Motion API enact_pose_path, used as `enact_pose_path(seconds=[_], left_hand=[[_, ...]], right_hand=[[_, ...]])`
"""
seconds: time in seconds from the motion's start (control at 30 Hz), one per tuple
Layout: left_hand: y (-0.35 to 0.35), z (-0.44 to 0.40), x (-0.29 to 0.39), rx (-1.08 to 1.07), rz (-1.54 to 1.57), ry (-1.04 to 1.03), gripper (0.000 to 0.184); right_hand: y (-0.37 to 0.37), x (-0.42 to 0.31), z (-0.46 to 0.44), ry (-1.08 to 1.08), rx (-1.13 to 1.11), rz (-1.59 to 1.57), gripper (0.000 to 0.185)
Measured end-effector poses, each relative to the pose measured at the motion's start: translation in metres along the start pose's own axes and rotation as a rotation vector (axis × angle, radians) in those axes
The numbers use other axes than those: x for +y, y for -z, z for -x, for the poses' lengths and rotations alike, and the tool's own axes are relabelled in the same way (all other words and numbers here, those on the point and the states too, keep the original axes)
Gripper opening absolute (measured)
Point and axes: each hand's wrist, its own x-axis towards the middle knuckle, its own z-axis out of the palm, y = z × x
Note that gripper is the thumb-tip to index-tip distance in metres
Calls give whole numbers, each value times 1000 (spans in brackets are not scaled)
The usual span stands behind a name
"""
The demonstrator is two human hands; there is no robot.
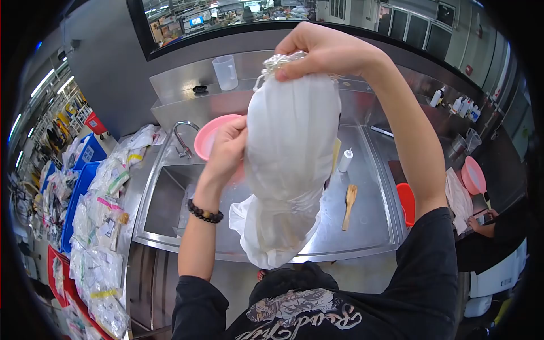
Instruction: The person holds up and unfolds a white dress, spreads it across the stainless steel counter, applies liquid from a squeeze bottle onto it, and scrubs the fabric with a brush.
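Note:
A white, slightly sheer cloth garment [292, 130] hangs in front of me over the steel sink counter. Its gathered top, with shiny beaded or frilly trim, is pinched in my right hand [317, 54], which is raised high. Lower down, at the garment's left edge, the fingers of my left hand [226, 147] are closed on the cloth. The lower end of the garment bunches and drapes near the counter's front edge. A pink basin [209, 136] stands behind my left hand, partly hidden by it.
On the counter lie a wooden fork [349, 207] and a white squeeze bottle [345, 160]. A faucet [182, 139] stands by the sink basin at left. Behind is a clear jug [225, 72]. Bagged items [102, 226] line the left. At right, a person's hand [483, 226] shows near a pink bowl [473, 175].

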Motion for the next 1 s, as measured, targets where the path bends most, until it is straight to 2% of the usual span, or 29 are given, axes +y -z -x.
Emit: enact_pose_path(seconds=[0.1, 0.27, 0.47, 0.6, 0.8, 0.87, 0.93, 1.0], left_hand=[[29, -10, 28, -113, -56, -60, 23], [26, -20, 84, -61, -143, -136, 25], [31, -24, 104, -115, -135, -141, 26], [47, -20, 109, -70, -166, -180, 27], [56, -16, 114, 4, -182, -183, 25], [55, -13, 119, -64, -308, -161, 24], [57, -8, 123, -113, -425, -133, 23], [46, -8, 125, -169, -484, -146, 24]], right_hand=[[11, 19, 14, -48, -61, 56, 28], [16, 24, 35, -148, -241, -28, 24], [12, 57, 48, -147, -255, -177, 23], [17, 35, 45, 54, -32, -305, 27], [1, 26, 32, -6, 90, -369, 28], [-1, 32, 32, -25, 86, -334, 28], [-7, 49, 24, 38, 217, -376, 26], [7, 60, 25, 51, 146, -431, 22]])
